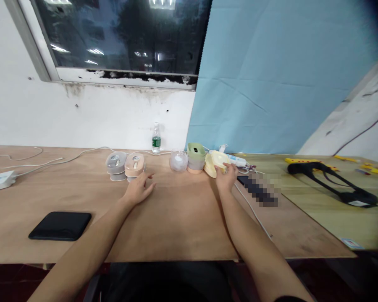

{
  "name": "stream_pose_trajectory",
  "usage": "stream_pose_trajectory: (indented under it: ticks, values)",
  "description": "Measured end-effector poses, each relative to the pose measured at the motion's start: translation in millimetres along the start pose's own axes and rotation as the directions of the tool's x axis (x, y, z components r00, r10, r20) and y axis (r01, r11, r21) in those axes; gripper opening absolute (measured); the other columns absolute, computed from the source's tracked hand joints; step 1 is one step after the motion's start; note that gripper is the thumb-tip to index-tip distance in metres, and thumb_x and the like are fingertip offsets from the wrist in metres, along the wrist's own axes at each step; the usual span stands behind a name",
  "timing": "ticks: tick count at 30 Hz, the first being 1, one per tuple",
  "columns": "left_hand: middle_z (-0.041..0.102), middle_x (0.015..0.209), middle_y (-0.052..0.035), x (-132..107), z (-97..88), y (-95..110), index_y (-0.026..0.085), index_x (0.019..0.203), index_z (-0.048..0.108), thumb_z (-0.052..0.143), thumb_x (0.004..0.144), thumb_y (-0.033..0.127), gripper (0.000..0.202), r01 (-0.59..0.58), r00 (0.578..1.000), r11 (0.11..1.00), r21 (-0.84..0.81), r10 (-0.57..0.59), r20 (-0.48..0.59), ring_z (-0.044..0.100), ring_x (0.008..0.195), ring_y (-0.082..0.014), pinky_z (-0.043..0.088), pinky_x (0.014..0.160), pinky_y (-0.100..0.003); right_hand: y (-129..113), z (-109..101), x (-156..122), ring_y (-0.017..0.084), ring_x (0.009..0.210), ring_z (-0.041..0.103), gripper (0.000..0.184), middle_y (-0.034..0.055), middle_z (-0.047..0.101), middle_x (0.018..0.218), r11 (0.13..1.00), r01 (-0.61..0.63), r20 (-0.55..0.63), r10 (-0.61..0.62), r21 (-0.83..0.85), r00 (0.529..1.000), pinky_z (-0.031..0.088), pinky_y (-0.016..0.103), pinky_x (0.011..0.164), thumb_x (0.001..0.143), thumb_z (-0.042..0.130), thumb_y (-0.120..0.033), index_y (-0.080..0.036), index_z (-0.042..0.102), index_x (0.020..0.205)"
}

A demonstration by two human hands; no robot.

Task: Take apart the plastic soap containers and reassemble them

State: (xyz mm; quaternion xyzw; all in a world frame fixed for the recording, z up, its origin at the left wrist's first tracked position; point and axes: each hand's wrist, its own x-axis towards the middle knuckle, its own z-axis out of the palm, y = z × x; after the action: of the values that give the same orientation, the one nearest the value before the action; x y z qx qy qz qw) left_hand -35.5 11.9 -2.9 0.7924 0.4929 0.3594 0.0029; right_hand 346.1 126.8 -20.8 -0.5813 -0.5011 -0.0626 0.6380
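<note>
My right hand (227, 179) pinches the rim of a shallow, pale yellow plastic dish (221, 157). Under and beside it lie more yellow plastic pieces (209, 167). My left hand (139, 191) hovers low over the table with its fingers apart and nothing in them. Just beyond that hand stands a peach lidded box (134, 162), its lower part hidden by the fingers. A similar grey box (116, 162) is on its left. Between my hands sit clear plastic pieces (178, 161) and a stack of green, clear and peach tubs (196, 156).
A water bottle (156, 140) stands by the wall. A black pouch (61, 225) lies front left, a power strip (0, 181) at the left edge. Right are another power strip (236, 160), a white cable (252, 209), a blurred dark object (260, 192) and a black strap-like frame (334, 184).
</note>
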Motion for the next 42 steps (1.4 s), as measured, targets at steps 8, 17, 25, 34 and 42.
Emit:
stream_pose_trajectory:
  ticks: [8, 17, 25, 34, 42]
  values:
    - [0.061, 0.107, -0.0053, 0, -1.8, 0, 0.02, 0.127, 0.045, 0.05, 0.087, 0.042, 0.046, 0.028, 1.0, 0.999, -0.046, -0.028, 0.005, 0.053, 0.063, -0.012, 0.047, 0.066, -0.029, -47, -11, -22, 0.026, 0.107, 0.054, 0.04, 0.0166, 0.055, 0.114, 0.953, 0.215, -0.025, -0.215, 0.212, 0.976, 0.044, 0.041, 0.088, 0.087, 0.044, -0.048, -0.015, 0.048, 0.108]
    - [0.061, 0.118, -0.012, -2, 0.6, 4, 0.017, 0.143, 0.026, 0.047, 0.085, 0.059, 0.075, 0.091, 0.961, 0.995, -0.037, -0.078, 0.267, 0.063, 0.099, -0.0263, 0.048, 0.083, -0.037, -121, 2, -96, 0.014, 0.058, 0.049, 0.035, -0.002, 0.054, 0.062, 0.939, -0.036, 0.767, -0.257, 0.342, 0.588, 0.035, 0.024, 0.054, 0.09, 0.043, -0.048, -0.019, 0.055, 0.076]
    - [0.057, 0.126, -0.0108, -2, 6.4, 2, 0.021, 0.129, 0.049, 0.045, 0.086, 0.058, 0.056, 0.03, 0.939, 0.999, 0.01, -0.032, 0.341, 0.059, 0.108, -0.0264, 0.045, 0.092, -0.039, -102, 6, -85, 0.015, 0.06, 0.051, 0.032, 0.0001, 0.059, 0.063, 0.96, 0.23, 0.795, -0.266, 0.163, 0.546, 0.035, 0.027, 0.056, 0.083, 0.054, -0.046, -0.02, 0.056, 0.064]
    - [0.063, 0.115, -0.0077, -1, 3.1, 3, 0.023, 0.121, 0.057, 0.042, 0.089, 0.056, 0.049, 0.025, 0.931, 0.997, -0.069, 0.002, 0.364, 0.061, 0.099, -0.0231, 0.046, 0.086, -0.035, -78, 11, -52, 0.028, 0.116, 0.047, 0.035, 0.0154, 0.053, 0.119, 0.918, 0.393, 0.322, -0.386, 0.046, 0.864, 0.039, 0.045, 0.099, 0.083, 0.054, -0.033, -0.015, 0.055, 0.114]
    - [0.063, 0.114, -0.0082, 0, 5.0, 2, 0.022, 0.12, 0.058, 0.039, 0.09, 0.056, 0.049, 0.041, 0.932, 0.995, -0.087, -0.007, 0.362, 0.06, 0.1, -0.0225, 0.045, 0.088, -0.035, -55, 40, -32, 0.031, 0.133, 0.029, 0.054, 0.0208, 0.036, 0.14, 0.88, 0.454, 0.213, -0.421, -0.141, 0.882, 0.028, 0.052, 0.106, 0.086, 0.048, -0.038, -0.011, 0.04, 0.132]
